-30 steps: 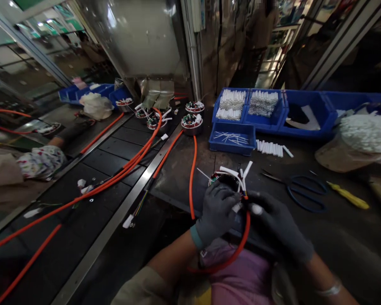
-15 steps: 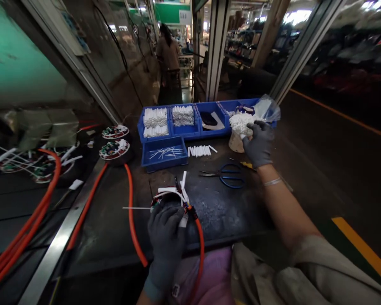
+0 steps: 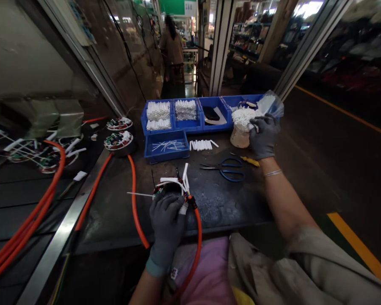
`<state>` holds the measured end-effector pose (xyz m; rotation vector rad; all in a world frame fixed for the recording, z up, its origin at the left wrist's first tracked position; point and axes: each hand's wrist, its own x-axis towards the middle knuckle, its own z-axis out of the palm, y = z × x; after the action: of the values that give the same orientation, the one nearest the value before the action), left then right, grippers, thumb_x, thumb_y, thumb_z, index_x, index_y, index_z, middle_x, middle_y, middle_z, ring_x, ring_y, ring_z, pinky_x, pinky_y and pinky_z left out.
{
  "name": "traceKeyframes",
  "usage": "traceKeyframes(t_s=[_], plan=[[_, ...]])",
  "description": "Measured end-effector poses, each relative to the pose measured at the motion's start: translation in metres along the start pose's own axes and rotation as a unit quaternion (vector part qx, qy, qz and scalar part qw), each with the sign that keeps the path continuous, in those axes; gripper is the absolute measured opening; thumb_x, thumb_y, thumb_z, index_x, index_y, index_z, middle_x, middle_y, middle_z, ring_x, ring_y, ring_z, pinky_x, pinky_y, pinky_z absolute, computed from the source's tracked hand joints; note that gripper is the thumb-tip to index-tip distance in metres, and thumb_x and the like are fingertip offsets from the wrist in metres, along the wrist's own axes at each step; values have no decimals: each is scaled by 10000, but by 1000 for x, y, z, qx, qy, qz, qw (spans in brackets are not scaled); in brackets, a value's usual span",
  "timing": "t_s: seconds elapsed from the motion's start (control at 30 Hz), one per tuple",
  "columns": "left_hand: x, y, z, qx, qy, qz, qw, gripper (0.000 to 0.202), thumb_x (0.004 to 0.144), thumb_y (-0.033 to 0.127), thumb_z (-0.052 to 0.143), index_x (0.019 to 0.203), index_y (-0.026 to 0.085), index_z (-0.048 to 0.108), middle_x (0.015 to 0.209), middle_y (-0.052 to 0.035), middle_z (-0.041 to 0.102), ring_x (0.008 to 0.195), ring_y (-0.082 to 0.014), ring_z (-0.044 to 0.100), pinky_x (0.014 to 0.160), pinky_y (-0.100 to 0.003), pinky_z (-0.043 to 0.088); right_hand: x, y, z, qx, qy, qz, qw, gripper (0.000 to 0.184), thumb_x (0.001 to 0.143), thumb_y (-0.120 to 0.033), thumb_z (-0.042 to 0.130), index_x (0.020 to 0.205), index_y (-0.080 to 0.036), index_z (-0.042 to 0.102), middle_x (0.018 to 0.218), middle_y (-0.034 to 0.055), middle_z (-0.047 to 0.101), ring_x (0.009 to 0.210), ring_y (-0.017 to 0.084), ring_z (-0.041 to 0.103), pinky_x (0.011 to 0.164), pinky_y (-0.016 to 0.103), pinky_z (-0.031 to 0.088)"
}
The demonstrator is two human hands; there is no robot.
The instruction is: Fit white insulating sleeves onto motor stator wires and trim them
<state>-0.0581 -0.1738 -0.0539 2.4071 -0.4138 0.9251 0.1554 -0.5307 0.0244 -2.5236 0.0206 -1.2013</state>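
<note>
Presently the left hand (image 3: 167, 226), in a grey work glove, is clenched around a wound stator (image 3: 172, 187) at the near side of a dark workbench (image 3: 222, 207). White insulating sleeves (image 3: 184, 178) stand up from the stator's top, and a thin white pin (image 3: 139, 194) sticks out to its left. Whether the stator also rests on the bench cannot be told. A thick orange cable (image 3: 197, 241) leaves the stator's right side at a dark joint and curves down past a pink shirt (image 3: 206, 271). Another orange cable (image 3: 135, 207) lies on the bench just left of the stator. The right hand (image 3: 263, 137), also gloved, is well apart, reaching to a tan sack (image 3: 239, 137) heaped with white sleeves (image 3: 244, 117) under a clear plastic bag (image 3: 271, 103). Its fingers (image 3: 257, 123) are curled against the heap; whether they grasp a piece cannot be told. Between the hands lie blue-handled scissors (image 3: 228, 169) and a yellow-handled tool (image 3: 249, 161). Farther along are a row of loose white tubes (image 3: 201, 145), a blue tray of thin white pins (image 3: 167, 146) and blue bins (image 3: 186, 114) packed with white tubes. Two more wound stators (image 3: 118, 141) sit at the bench's left, beside a conveyor (image 3: 19, 228) carrying orange cables. A co-worker (image 3: 171, 51) stands in the aisle beyond.
</note>
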Motion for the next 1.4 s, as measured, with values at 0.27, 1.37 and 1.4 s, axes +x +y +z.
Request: traceKeyframes(t_s=[0.27,1.37,1.4], plan=[[3,4,-12,2,-48,-50,998,162,917,310,711,1060,236,692,1081,-52,756,1082,-262,690,1104,-516,427,-84,-90,-74,422,-55,51,903,136,944,-370,689,963,-255,618,926,49,732,747,218,704,731,386,588],[10,5,-28,51,-179,-62,981,412,841,316,753,1227,216,651,1126,-61,753,1109,-298,668,1198,-539,352,-197,-163,-113,431,-212,-145,865,111,874,-174,685,927,-236,609,816,32,757,705,178,732,616,264,569],[9,4,-29,54,-185,-59,979,464,844,307,737,1283,210,624,1166,-72,746,1131,-305,662,1197,-542,357,-200,-169,-107,417,-218,-159,868,86,891,-178,661,920,-233,602,822,37,757,710,177,731,620,261,565]])
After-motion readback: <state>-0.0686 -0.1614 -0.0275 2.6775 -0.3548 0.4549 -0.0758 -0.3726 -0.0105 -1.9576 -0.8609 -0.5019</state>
